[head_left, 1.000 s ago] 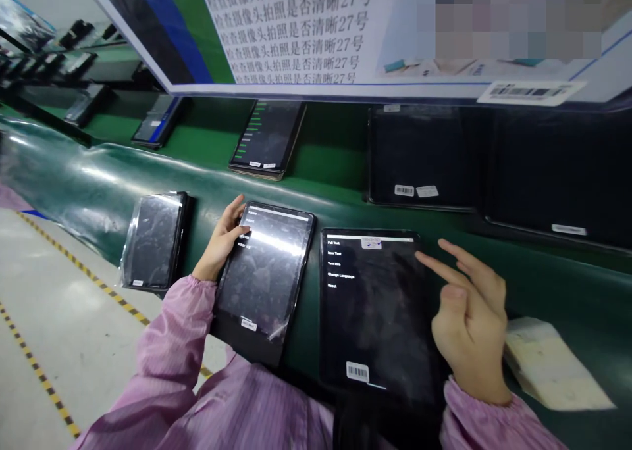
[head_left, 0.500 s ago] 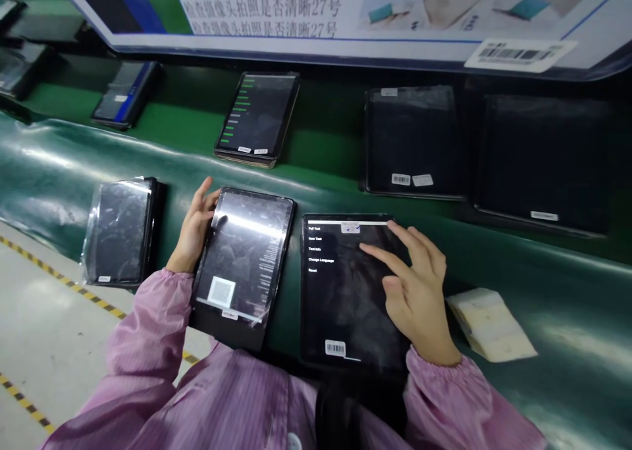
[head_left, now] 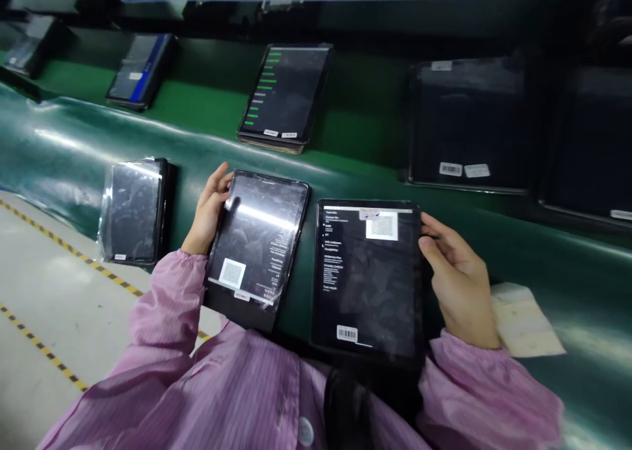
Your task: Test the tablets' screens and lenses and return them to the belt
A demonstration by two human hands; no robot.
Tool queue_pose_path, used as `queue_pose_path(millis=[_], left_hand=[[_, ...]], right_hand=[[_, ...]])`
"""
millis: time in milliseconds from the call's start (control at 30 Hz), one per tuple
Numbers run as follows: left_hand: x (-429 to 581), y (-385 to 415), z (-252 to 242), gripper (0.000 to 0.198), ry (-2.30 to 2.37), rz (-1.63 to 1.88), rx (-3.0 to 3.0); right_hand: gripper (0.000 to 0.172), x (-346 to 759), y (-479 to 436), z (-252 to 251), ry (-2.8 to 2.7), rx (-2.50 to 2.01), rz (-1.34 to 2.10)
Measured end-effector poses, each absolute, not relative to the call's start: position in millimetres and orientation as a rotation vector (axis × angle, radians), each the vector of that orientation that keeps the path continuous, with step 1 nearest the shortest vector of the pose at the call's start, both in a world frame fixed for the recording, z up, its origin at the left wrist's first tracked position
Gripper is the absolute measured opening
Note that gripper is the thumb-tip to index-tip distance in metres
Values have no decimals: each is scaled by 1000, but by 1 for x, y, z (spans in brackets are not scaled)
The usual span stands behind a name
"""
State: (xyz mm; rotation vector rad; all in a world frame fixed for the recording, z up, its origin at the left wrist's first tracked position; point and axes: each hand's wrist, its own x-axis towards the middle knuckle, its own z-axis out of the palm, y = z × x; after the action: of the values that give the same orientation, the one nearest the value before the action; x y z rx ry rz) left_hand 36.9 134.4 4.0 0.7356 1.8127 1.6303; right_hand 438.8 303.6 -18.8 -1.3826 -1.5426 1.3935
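Two black tablets lie side by side on the green mat (head_left: 59,154) in front of me. My left hand (head_left: 207,206) rests against the left edge of the left tablet (head_left: 259,236), fingers stretched along its side; that screen shows a QR code near its lower edge. My right hand (head_left: 457,282) grips the right edge of the right tablet (head_left: 368,275), thumb on the bezel and fingers curled behind. The right tablet's screen shows small text lines and a QR code at the top, with a barcode sticker near the bottom.
A wrapped tablet (head_left: 133,210) lies to the left. Farther back stand a tablet with green lines (head_left: 284,95), a dark tablet with stickers (head_left: 469,124) and others. A folded pale cloth (head_left: 523,318) lies at the right. Floor with yellow-black tape (head_left: 44,351) is on the left.
My right hand left the right tablet's screen and took hold of its right edge. That screen changed from a short menu to text with a QR code. The view tilted down.
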Motion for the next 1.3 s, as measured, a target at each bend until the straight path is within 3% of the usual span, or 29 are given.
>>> queue_pose_path(millis=[333, 467, 567, 667, 1133, 1300], left_hand=[[20, 136, -4, 60, 1803, 1605, 698], [20, 159, 16, 66, 2125, 1505, 794], [54, 187, 39, 78, 2185, 1288, 1302], [100, 212, 54, 73, 2037, 993, 1627], [158, 240, 68, 75, 2370, 131, 1834], [160, 244, 72, 82, 2345, -19, 1875]], right_hand=[[39, 432, 301, -13, -1530, -1347, 1341], [38, 433, 301, -16, -1568, -1296, 1340], [41, 435, 301, -16, -1593, -1261, 1345], [44, 438, 300, -17, -1609, -1251, 1366], [58, 439, 299, -9, -1566, -1293, 1420], [61, 442, 301, -16, -1575, -1327, 1418]])
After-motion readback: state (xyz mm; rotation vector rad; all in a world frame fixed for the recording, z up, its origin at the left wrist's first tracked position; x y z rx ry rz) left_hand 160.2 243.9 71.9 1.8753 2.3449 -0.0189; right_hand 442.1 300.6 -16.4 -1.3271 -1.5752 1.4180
